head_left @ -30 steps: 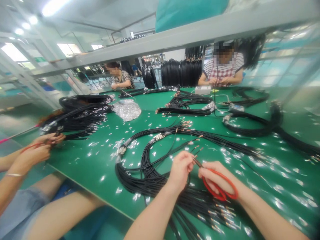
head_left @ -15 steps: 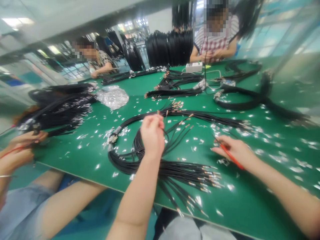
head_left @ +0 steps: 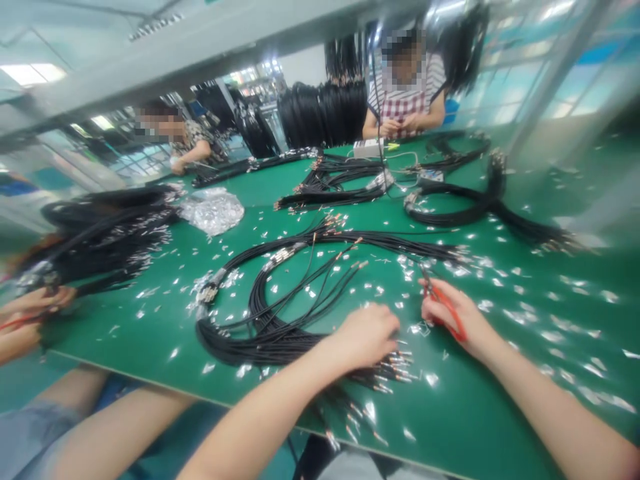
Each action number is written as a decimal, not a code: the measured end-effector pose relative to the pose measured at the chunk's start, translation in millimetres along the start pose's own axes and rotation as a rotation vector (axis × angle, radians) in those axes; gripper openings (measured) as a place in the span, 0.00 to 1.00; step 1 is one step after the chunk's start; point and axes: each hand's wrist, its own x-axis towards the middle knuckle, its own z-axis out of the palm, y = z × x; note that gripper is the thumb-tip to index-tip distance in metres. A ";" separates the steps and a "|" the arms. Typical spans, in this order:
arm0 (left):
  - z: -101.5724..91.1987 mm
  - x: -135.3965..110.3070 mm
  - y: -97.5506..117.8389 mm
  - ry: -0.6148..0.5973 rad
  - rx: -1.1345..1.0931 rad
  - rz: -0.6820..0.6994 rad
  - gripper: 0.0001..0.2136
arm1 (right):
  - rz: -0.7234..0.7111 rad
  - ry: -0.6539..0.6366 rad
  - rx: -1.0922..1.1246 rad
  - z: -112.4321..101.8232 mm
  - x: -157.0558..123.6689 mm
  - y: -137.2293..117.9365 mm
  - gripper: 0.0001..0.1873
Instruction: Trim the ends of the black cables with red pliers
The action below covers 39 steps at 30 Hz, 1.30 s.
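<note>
The left hand [head_left: 369, 333] has dropped towards four o'clock over cables [head_left: 280, 350], its grip hidden. The right hand [head_left: 463, 301] clasps cutters [head_left: 459, 327].

**Cable bundle [head_left: 227, 345] looped on bench [head_left: 480, 407]; cutters [head_left: 454, 319] held**

Bundle: black, slender cables, bent in a curve at the left, silver and copper-coloured ends massed at near right. Several copper-ended cables splay within the curve. The left grip [head_left: 371, 333] covers part; contact cannot be confirmed from this view. Cutters: red-handled, dark-tipped, in the right grip [head_left: 447, 308], tips pointing away, near the far cables.
</note>
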 end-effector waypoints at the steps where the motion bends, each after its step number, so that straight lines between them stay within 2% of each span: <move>1: 2.9 -1.7 8.0 -0.068 0.035 0.019 0.03 | -0.004 0.002 0.007 0.7 -0.2 -0.3 0.24; 6: 2.2 3.1 27.0 -0.370 0.227 0.006 0.08 | 0.029 0.020 0.040 3.4 -0.6 -0.8 0.30; 9: -0.8 6.6 28.2 -0.397 0.258 -0.002 0.10 | 0.039 0.039 0.059 4.0 0.5 3.7 0.31; 10: -1.4 6.6 27.6 -0.384 0.258 -0.018 0.09 | 0.031 0.044 0.069 4.2 1.2 6.3 0.31; 12: -2.1 5.0 24.4 -0.323 0.191 -0.135 0.09 | 0.024 0.085 0.085 4.9 3.2 11.9 0.34; 14: -2.2 2.1 18.4 -0.156 0.008 -0.308 0.08 | 0.032 0.149 0.082 7.4 5.9 15.2 0.37; 16: -1.4 -0.9 10.0 0.075 -0.248 -0.416 0.07 | 0.003 0.175 0.053 13.3 9.3 13.0 0.36; 19: 2.3 -3.6 -3.1 0.296 -0.608 -0.431 0.06 | -0.135 0.138 -0.046 29.9 15.1 -1.0 0.28; 24: 10.8 -2.4 -17.7 0.423 -1.019 -0.513 0.08 | -0.305 0.058 -0.214 65.8 30.6 -24.5 0.21; 28: 11.4 -0.2 -24.7 0.508 -1.223 -0.582 0.12 | -0.356 0.012 -0.330 84.6 46.6 -27.7 0.18; 32: 5.3 0.2 -28.0 0.544 -1.345 -0.599 0.14 | -0.388 -0.041 -0.350 91.9 57.1 -30.8 0.17; 36: -4.7 -0.2 -26.6 0.441 -1.547 -0.617 0.14 | -0.386 -0.097 -0.346 91.6 57.5 -35.8 0.17; 39: -15.6 -2.3 -24.7 0.271 -1.741 -0.631 0.13 | -0.385 -0.167 -0.353 87.9 51.4 -42.5 0.15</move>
